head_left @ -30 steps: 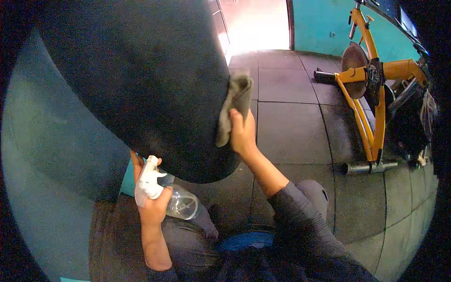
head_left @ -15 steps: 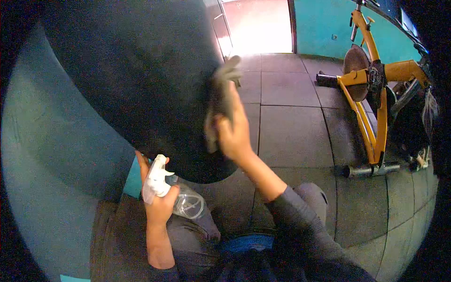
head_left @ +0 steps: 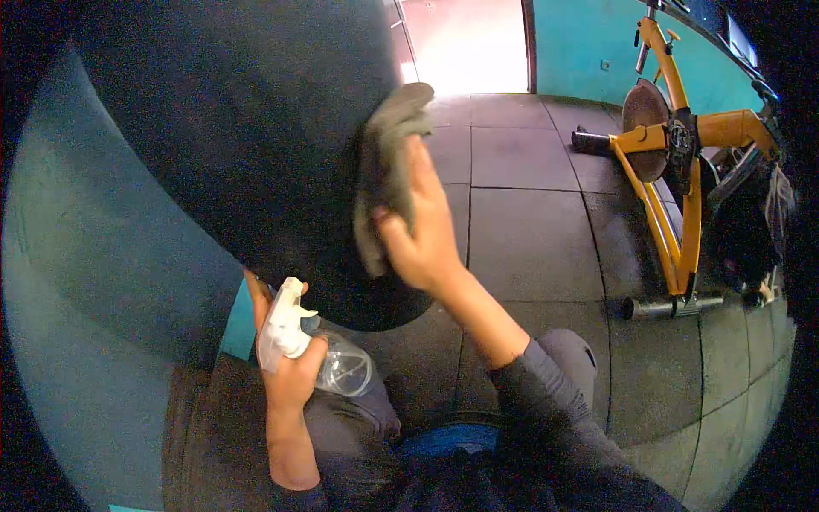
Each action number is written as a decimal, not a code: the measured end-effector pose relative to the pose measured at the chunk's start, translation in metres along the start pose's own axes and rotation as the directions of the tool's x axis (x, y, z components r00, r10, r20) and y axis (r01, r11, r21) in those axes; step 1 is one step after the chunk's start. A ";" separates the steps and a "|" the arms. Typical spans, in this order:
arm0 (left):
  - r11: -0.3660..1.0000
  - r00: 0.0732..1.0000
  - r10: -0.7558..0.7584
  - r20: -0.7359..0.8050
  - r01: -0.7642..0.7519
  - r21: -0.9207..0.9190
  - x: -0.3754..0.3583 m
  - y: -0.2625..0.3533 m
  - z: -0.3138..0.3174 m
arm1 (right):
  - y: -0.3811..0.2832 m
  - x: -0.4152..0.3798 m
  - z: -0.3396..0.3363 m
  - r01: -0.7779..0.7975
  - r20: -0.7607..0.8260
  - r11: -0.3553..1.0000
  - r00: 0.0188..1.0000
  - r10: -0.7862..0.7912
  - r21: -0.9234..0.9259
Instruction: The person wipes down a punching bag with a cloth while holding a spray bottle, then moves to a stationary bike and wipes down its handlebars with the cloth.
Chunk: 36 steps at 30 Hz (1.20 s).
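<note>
Black cylinder [head_left: 256, 128]: right edge faces tiled floor [head_left: 525, 235], which runs across to the yellow bike [head_left: 688, 200]; left edge borders a blue-gray surface [head_left: 94, 256]. Rounded bottom end near left hand [head_left: 292, 375]. Right hand [head_left: 426, 243] grasps gray cloth [head_left: 388, 158], folded, against the cylinder's right side. Left grips tilted spray bottle [head_left: 345, 369]: clear body, white trigger head.

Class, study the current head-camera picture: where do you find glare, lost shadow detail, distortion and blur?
Head view: the doorway glares nearly white; the large black object sinks into grainy shadow; black corners and bending floor seams suggest wide-angle distortion; the right hand and grey cloth look slightly soft, possibly motion blur.
</note>
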<state>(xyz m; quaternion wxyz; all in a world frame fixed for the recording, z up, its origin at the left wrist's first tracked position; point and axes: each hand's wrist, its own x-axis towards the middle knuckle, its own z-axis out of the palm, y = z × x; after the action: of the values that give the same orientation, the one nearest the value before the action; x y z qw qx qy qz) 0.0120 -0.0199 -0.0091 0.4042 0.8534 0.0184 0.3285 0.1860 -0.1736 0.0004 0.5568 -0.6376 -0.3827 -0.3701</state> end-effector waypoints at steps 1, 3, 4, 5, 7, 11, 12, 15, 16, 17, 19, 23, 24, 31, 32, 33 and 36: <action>1.000 1.000 0.008 -0.001 -0.008 -0.013 -0.005 -0.002 0.001 | 0.003 -0.005 0.003 -0.216 -0.065 0.952 0.970 0.235 0.217; 1.000 1.000 0.012 -0.009 -0.012 -0.020 -0.006 0.000 0.000 | 0.014 -0.006 -0.007 -0.537 0.044 0.776 0.830 0.556 0.331; 1.000 1.000 0.029 -0.007 -0.029 -0.005 -0.006 0.003 0.001 | 0.018 -0.005 -0.012 -0.668 0.096 0.645 0.718 0.689 0.370; 0.999 0.999 0.047 -0.001 -0.047 0.008 -0.007 0.004 0.002 | 0.032 -0.011 -0.010 -0.728 0.041 0.595 0.644 0.764 0.340; 0.999 1.000 0.032 -0.001 -0.032 -0.012 -0.008 0.007 0.005 | 0.074 -0.030 0.008 -0.710 0.013 0.620 0.661 0.750 0.333; 0.997 0.997 0.071 0.034 -0.070 -0.013 -0.006 0.006 0.002 | 0.011 -0.006 0.000 -0.549 -0.006 0.752 0.806 0.592 0.365; 0.997 0.997 0.071 0.035 -0.071 -0.017 -0.006 0.007 0.002 | -0.003 -0.003 0.001 -0.388 -0.087 0.878 0.900 0.426 0.281; 1.000 0.999 0.001 0.043 -0.002 0.019 -0.007 0.006 0.002 | -0.041 0.004 -0.001 -0.016 -0.033 0.999 0.999 0.015 -0.035; 1.000 1.000 0.000 0.018 0.000 -0.002 -0.006 0.003 0.002 | -0.046 0.004 -0.002 0.075 0.014 0.990 0.997 -0.074 -0.119; 1.000 1.000 -0.003 0.007 0.003 -0.012 -0.006 0.001 0.002 | -0.041 0.004 -0.002 0.071 0.015 0.990 0.997 -0.070 -0.119; 0.999 1.000 -0.030 0.005 0.030 -0.036 -0.004 0.002 0.000 | -0.020 0.002 0.000 0.095 -0.002 0.991 0.995 -0.095 -0.090; 0.998 1.000 0.016 -0.009 -0.017 -0.061 -0.006 0.001 -0.001 | 0.017 -0.018 0.009 -0.251 -0.154 0.913 0.937 0.312 0.321; 0.998 1.000 0.014 -0.017 -0.015 -0.059 -0.006 0.004 -0.001 | 0.017 -0.020 0.007 -0.379 -0.116 0.824 0.878 0.464 0.422; 0.997 0.997 0.075 0.027 -0.074 -0.039 -0.005 0.001 0.001 | -0.015 -0.003 -0.002 -0.216 -0.074 0.976 0.974 0.216 0.011; 0.998 0.997 0.057 0.044 -0.057 0.012 -0.005 0.002 0.000 | -0.029 0.000 -0.003 0.011 -0.022 0.982 1.000 -0.015 -0.190; 0.997 0.997 0.036 0.061 -0.040 0.064 -0.006 0.004 0.000 | -0.041 0.001 0.000 0.025 0.028 0.995 0.999 -0.023 -0.093; 0.994 0.994 -0.078 0.080 0.084 -0.067 -0.004 0.017 0.000 | -0.053 0.001 0.003 0.029 0.059 0.999 0.998 -0.027 -0.044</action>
<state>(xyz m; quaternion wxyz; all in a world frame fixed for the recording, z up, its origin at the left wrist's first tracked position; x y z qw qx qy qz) 0.0048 -0.0322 0.0009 0.4476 0.8493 0.0258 0.2789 0.1387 -0.1663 0.0238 0.5255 -0.6553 -0.3994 -0.3674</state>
